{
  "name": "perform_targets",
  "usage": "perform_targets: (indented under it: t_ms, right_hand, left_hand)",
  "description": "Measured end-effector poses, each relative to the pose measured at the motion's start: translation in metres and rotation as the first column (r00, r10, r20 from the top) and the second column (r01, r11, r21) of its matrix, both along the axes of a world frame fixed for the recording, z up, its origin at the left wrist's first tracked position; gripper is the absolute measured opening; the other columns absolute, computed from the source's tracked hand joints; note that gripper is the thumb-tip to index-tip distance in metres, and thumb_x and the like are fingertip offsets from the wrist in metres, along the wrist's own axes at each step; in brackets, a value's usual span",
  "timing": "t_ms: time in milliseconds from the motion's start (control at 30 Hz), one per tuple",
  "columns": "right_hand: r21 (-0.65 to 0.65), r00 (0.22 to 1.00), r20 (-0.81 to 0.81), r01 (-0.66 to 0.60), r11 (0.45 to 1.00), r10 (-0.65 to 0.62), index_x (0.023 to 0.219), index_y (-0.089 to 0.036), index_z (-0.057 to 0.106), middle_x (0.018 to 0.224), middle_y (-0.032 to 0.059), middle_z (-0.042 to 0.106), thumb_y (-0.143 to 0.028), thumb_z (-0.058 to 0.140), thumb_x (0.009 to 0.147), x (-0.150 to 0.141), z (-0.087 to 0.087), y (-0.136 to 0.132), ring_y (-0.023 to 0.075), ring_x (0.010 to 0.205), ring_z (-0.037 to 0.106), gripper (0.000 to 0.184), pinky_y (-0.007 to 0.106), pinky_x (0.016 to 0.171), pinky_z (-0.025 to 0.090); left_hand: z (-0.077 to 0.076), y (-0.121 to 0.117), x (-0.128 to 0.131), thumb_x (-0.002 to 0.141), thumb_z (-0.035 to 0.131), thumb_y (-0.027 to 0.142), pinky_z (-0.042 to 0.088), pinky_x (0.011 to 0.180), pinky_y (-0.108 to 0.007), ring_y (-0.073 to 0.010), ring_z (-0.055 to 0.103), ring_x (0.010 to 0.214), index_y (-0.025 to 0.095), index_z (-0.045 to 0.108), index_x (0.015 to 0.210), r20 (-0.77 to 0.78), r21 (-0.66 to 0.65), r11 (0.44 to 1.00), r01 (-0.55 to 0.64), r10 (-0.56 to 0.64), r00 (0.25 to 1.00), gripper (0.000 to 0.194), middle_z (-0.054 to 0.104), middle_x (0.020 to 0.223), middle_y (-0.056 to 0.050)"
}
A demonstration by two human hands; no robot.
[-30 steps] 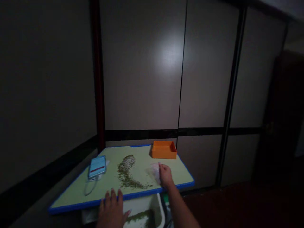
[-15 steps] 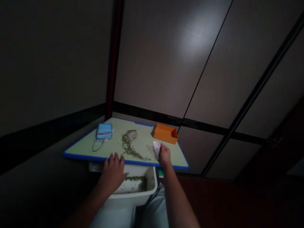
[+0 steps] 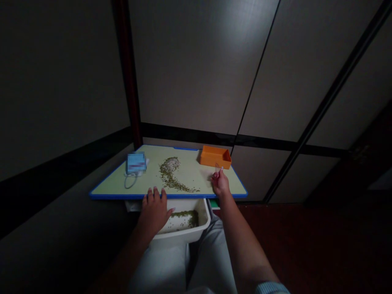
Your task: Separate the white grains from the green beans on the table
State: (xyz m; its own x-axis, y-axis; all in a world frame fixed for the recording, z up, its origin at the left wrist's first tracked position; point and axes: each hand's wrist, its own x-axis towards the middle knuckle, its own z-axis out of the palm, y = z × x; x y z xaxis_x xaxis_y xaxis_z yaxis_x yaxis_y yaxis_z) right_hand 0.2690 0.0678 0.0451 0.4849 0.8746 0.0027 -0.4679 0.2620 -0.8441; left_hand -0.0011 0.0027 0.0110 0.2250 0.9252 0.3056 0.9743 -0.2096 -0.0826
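My left hand lies with fingers outstretched over the near blue edge of a pale table. Closed fingers of my right hand grip a thin see-through plastic piece, seen nearly edge-on above the tabletop at the right. Between the hands, small greenish-brown grains spread in a curved trail, denser and paler at its far end. Just beyond my right hand is an orange open box. Below the table edge, a white tub holds more of the green grains; my left forearm covers part of it.
A small blue-screened device, blurred out, stands on the table's left with a looped cable. Panelled walls rise behind and to the left. My legs are under the tub, and a dark red floor lies to the right.
My right hand has turned, so the plastic piece now points up and away, near the orange box. My left hand stays at the table edge. The whole view has shifted slightly.
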Motion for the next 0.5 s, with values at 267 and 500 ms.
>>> perform_targets:
  t_ms: [267, 500]
  right_hand:
    - [0.007, 0.996, -0.086, -0.027, 1.0, 0.027, 0.06, -0.022, 0.041, 0.051, -0.0077, 0.044, -0.057, 0.059, 0.094, 0.0014, 0.0012, -0.0034, 0.0078, 0.046, 0.043, 0.052, 0.02, 0.051, 0.045]
    - [0.11, 1.0, 0.002, -0.02, 0.994, 0.02, 0.062, -0.023, 0.041, 0.052, -0.0084, 0.043, -0.059, 0.06, 0.093, 0.0032, -0.0034, 0.001, 0.0076, 0.046, 0.043, 0.051, 0.02, 0.051, 0.044]
  left_hand:
    - [-0.0001, 0.0006, -0.0005, 0.082, 0.058, 0.045, 0.035, 0.115, -0.056, -0.0461, 0.04, 0.146, 0.004, 0.042, 0.146, -0.02, 0.004, 1.0, 0.003, -0.003, 1.0, 0.078, 0.043, 0.154, -0.033]
    - [-0.0033, 0.0011, -0.0009, 0.083, 0.057, 0.046, 0.035, 0.115, -0.056, -0.0458, 0.038, 0.147, 0.005, 0.041, 0.147, -0.017, 0.008, 1.0, 0.001, -0.001, 1.0, 0.078, 0.042, 0.154, -0.033]
